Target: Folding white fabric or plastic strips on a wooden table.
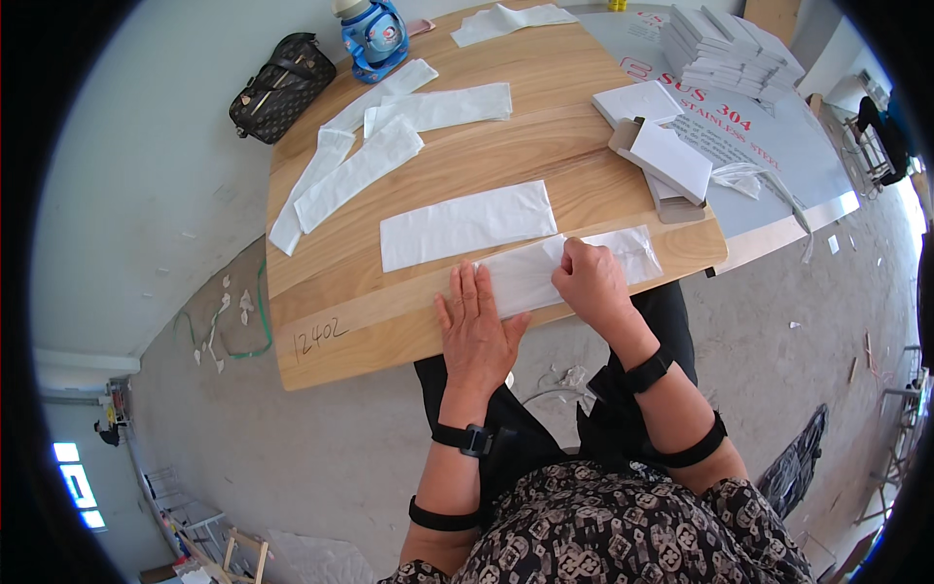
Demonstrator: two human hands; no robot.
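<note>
A long white packet (520, 276) with a shiny, see-through right end lies along the table's near edge. My left hand (474, 326) presses flat on its left end, fingers stretched out. Near the packet's middle, my right hand (592, 277) rests on it, closed like a fist; whatever its fingers hold is hidden. Just beyond, a flat white folded sheet (467, 227) lies alone. Several more white strips (438, 109) overlap loosely at the far left of the wooden table (564, 107).
Flat white boxes (671, 161), one with an open end flap, lie at the table's right. Behind them a stack of white boxes (730, 54) stands on a grey sheet-covered surface (778, 165). A blue bottle (375, 39) and a dark handbag (282, 88) sit at the far left.
</note>
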